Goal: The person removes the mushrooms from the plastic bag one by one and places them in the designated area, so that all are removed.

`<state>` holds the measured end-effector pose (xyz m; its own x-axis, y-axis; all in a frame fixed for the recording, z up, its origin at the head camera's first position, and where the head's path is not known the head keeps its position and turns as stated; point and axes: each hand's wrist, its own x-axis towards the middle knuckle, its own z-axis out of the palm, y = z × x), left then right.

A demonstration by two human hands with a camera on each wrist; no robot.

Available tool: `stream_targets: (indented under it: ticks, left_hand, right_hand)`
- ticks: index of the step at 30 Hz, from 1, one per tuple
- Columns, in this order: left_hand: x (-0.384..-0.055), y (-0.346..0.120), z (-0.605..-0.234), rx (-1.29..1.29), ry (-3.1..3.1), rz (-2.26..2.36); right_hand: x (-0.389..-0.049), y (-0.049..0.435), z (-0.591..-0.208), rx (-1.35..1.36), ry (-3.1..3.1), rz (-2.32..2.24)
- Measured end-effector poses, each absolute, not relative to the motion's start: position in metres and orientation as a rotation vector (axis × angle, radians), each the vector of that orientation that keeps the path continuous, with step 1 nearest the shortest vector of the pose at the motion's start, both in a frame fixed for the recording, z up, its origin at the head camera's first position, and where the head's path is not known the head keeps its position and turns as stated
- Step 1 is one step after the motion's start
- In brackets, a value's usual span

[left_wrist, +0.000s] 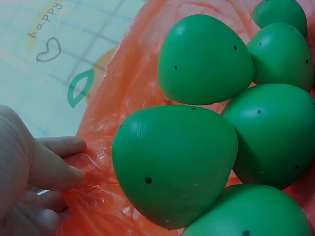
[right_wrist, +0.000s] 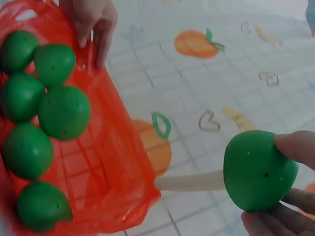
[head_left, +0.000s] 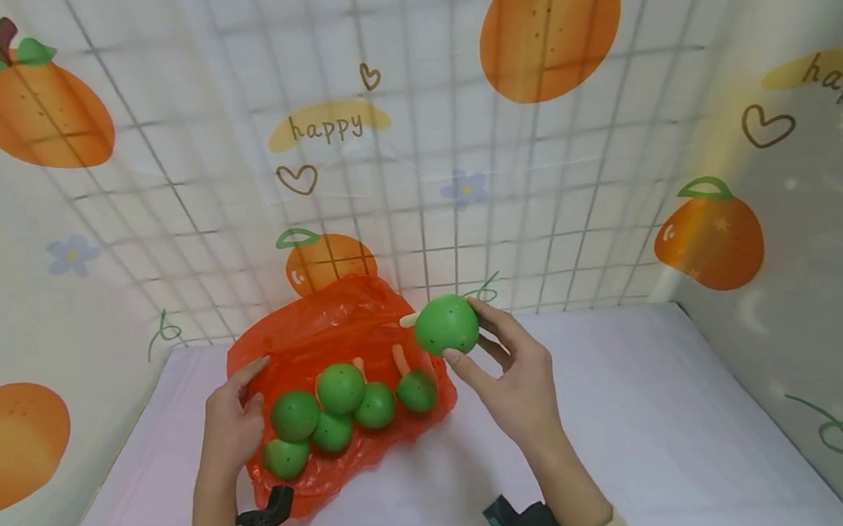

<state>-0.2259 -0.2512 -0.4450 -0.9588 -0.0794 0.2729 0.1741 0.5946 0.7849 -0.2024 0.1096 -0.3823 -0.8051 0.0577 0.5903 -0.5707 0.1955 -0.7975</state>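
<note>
My right hand [head_left: 525,379] holds a green toy mushroom [head_left: 446,325] by its rounded, dark-dotted cap. Its pale stem [right_wrist: 189,181] points left, its tip by the right edge of a red plastic bag [right_wrist: 113,187]. At the bag's left edge my left hand [head_left: 231,426] pinches the thin plastic between thumb and fingers, as the left wrist view shows. Several more green mushrooms [head_left: 295,416] lie clustered on the red plastic between the hands. Two of their stems [head_left: 400,360] show, tinted by the bag; the other stems are hidden.
A pale cloth covers the table [head_left: 630,412]. Behind it rises a wire grid [head_left: 413,172] under a white sheet printed with oranges, hearts and the word "happy". Similar printed walls [head_left: 829,277] stand left and right. Each wrist carries a black strap mount [head_left: 523,521].
</note>
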Motion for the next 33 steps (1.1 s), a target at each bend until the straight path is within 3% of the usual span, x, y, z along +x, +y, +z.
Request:
stream_targets:
  ticks: [12,33]
  left_hand:
    - [-0.225,-0.253,-0.443,-0.068,-2.546,-1.282]
    - [-0.226,-0.249,-0.443,-0.058,-2.547,-1.295]
  right_hand:
    - [-0.224,0.147,-0.392,0.295,-1.924,1.724]
    - [-0.259,0.186,-0.440,-0.095,-2.096,1.780]
